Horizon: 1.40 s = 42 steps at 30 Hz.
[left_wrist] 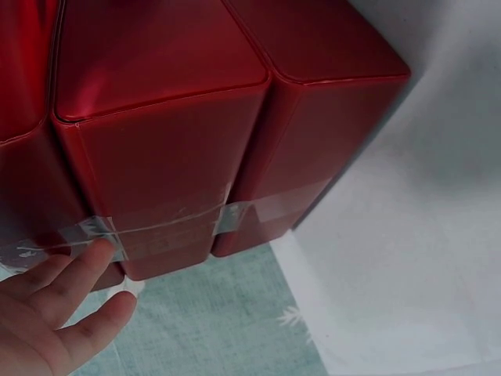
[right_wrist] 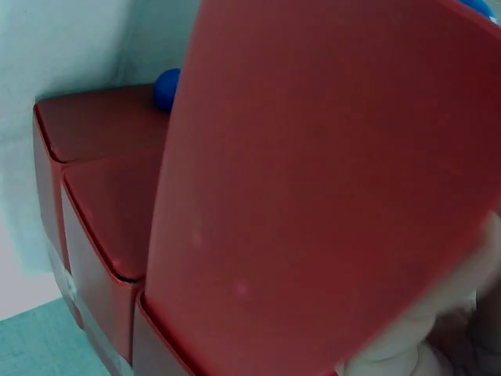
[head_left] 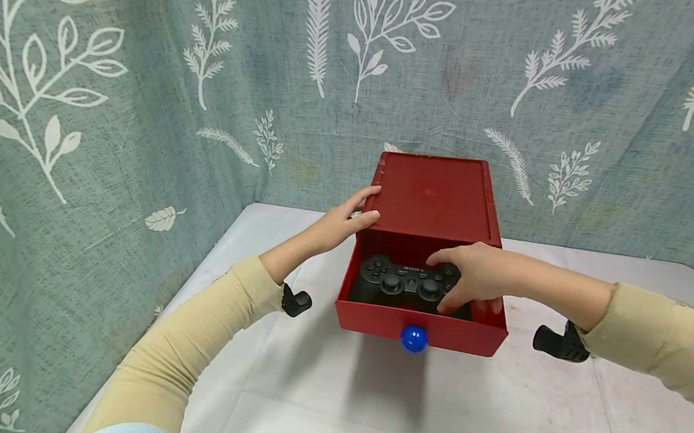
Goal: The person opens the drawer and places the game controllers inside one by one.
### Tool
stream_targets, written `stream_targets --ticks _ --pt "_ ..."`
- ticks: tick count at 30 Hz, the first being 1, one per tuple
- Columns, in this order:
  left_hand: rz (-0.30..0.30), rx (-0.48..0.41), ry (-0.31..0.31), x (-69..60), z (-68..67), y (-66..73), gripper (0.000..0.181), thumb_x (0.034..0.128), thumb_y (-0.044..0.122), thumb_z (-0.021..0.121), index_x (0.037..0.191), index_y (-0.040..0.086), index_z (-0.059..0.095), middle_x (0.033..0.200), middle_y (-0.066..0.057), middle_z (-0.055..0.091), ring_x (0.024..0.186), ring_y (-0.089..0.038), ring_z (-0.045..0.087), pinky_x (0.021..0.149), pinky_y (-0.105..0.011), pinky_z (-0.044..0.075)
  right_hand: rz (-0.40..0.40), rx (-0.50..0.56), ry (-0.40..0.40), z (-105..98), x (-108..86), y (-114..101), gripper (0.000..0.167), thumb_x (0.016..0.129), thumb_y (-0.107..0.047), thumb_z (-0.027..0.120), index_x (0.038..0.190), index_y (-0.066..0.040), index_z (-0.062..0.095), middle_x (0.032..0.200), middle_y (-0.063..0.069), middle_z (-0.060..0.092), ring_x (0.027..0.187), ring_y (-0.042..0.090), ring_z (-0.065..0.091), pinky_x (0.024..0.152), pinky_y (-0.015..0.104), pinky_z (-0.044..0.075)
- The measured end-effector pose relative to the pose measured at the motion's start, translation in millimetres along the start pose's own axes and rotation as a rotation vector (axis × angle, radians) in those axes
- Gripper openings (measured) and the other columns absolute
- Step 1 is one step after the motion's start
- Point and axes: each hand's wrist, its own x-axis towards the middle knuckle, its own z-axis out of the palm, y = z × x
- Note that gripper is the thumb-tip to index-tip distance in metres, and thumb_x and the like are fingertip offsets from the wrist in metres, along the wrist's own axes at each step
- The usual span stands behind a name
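Observation:
A red drawer cabinet (head_left: 435, 194) stands on the table with its top drawer (head_left: 368, 321) pulled out toward me; a blue ball knob (head_left: 414, 339) is on its front. Inside lies a black Sony game controller (head_left: 411, 280). My right hand (head_left: 477, 276) reaches in from the right, thumb and fingers curved round the controller's right end, which they partly hide. In the right wrist view the drawer's side (right_wrist: 329, 188) covers most of that hand. My left hand (head_left: 339, 226) touches the cabinet's left side near the top, fingers spread; the left wrist view shows its fingertips (left_wrist: 98, 254) by clear tape.
Lower red drawers (right_wrist: 102, 211) lie under the top one, one with a blue knob (right_wrist: 166, 90). White cloth (head_left: 277, 393) covers the table. A green leaf-patterned curtain (head_left: 262, 59) hangs behind and to the left. Black wrist mounts (head_left: 296, 303) sit on both sleeves.

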Motion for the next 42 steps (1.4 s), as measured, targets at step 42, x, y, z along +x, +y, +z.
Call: stream_targets --ticks 42 --pt "0.000 -0.017 -0.007 -0.3 0.4 -0.9 0.064 0.0893 0.057 0.041 0.145 0.039 0.016 0.151 -0.002 0.020 0.136 -0.023 0.024 0.102 -0.051 0.031 -0.336 0.460 0.033 72 -53.7 3 0.055 0.081 -0.023 0.069 0.131 -0.014 0.048 0.092 0.003 0.066 0.046 0.017 0.057 0.040 0.033 0.048"
